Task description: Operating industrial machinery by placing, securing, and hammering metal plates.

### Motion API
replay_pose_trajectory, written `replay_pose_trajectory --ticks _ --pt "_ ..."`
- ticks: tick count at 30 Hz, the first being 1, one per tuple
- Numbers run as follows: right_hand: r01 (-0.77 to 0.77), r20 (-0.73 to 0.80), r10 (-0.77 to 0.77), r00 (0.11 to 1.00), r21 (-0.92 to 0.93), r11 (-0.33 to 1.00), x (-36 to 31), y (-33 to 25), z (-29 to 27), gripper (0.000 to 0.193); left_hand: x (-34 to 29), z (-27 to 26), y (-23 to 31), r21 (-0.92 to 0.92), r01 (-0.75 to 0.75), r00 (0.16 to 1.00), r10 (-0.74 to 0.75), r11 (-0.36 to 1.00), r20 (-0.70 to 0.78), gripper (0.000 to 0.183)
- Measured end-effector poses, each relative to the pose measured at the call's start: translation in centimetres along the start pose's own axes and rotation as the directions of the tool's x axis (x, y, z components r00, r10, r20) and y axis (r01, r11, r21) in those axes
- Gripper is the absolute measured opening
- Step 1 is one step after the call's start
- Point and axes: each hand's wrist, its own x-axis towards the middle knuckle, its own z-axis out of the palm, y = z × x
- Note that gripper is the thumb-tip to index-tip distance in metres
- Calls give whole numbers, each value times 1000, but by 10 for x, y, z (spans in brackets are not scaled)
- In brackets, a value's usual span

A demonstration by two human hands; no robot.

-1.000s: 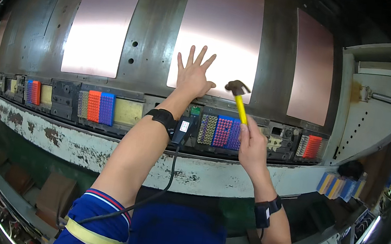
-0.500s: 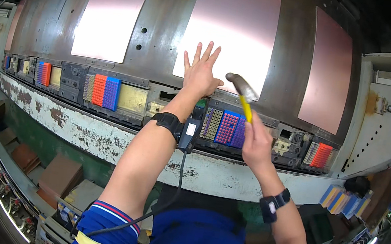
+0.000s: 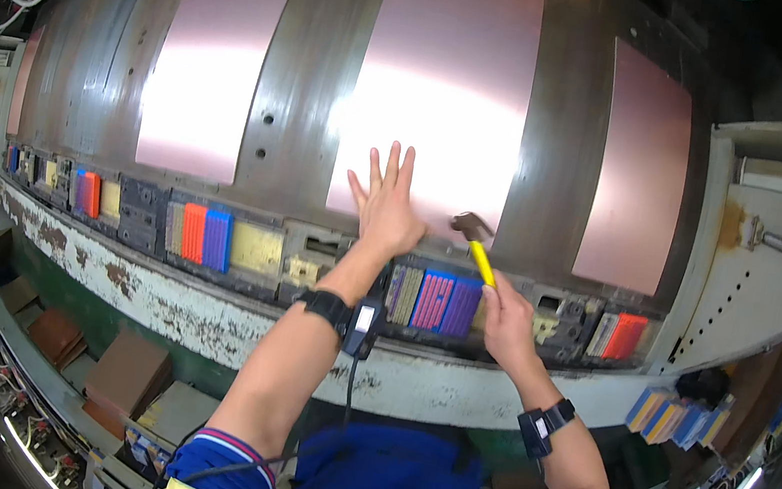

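Observation:
My left hand (image 3: 390, 212) lies with its fingers spread on the near part of the middle copper-coloured sheet (image 3: 454, 62). This sheet rests flat on the dark metal machine bed (image 3: 312, 81). In my right hand (image 3: 509, 321) is a hammer (image 3: 480, 258) with a yellow handle; my fingers are wrapped round the grip. Its dark metal head is over the sheet's near right corner; whether it touches the sheet I cannot tell. Below my hands, along the bed's near edge, sit blocks of small pins: a grey block (image 3: 404, 294), a blue-and-red one (image 3: 433, 301) and a purple one (image 3: 460, 309).
Similar sheets lie to the left (image 3: 210, 66) and right (image 3: 640, 170). More orange pin blocks (image 3: 195, 234) line the near edge. A worn white beam (image 3: 151, 297) runs in front of me. Grey side frames (image 3: 774, 251) bound the bed. Brown boxes (image 3: 129, 372) stand below at left.
The whole view has shifted, so the bed and sheets appear lower. The hammer head has come down closer to the middle sheet's near right corner. My left hand stays spread on the sheet.

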Motion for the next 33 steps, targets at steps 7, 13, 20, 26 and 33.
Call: replay_pose_trajectory --ticks 7,13,20,26,33 --pt "-33 -20 32 999 -22 999 246 -7 -96 23 65 -48 39 363 -243 954 154 900 256 132" --pt "42 -211 -47 976 -30 999 408 -26 -84 24 226 -78 88 378 -202 979 179 904 95 133" --pt "-28 -23 24 999 -205 978 457 -33 -86 24 309 -103 121 325 -153 985 118 933 125 128" --pt "59 -140 -72 987 -98 993 449 -21 -88 25 310 -105 131 327 -146 988 118 934 103 128" --pt "15 -68 -25 997 -140 990 456 -29 -90 27 311 -107 126 331 -147 987 118 932 107 127"
